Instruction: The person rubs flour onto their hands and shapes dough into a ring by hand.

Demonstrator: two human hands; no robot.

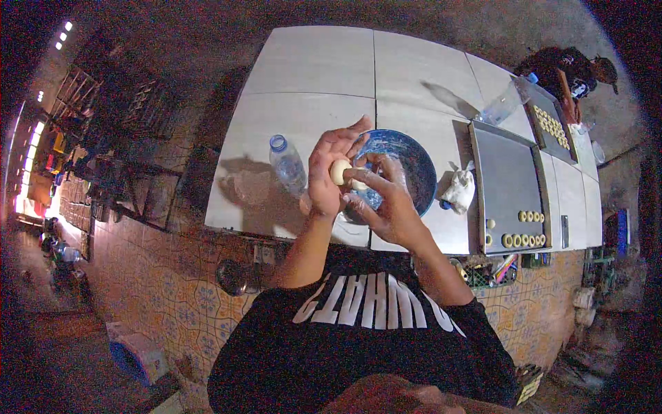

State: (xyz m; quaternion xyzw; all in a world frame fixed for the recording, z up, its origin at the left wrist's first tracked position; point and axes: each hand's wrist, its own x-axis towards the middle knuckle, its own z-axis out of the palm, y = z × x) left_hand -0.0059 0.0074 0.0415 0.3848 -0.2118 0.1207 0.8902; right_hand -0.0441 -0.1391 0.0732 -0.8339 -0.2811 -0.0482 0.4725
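Note:
My left hand (323, 162) is raised over the table with its palm turned inward, and a smooth pale dough ball (338, 172) rests against it. Close beside the ball, the bent fingers of my right hand (394, 200) hold another pale piece of dough (358, 182), partly covered by the fingers. White flour dusts the right fingers. Behind and below both hands stands a blue bowl (426, 160) with flour smeared on its inside; the hands hide part of it.
Left of my hands is a clear plastic bottle (287, 164). A knotted white bag (459, 190) lies right of the bowl. Beyond it, a metal tray (507, 162) bears several dough rings (524, 240). A fuller tray (569, 158), another bottle (503, 107) and a person (565, 72) are farther right.

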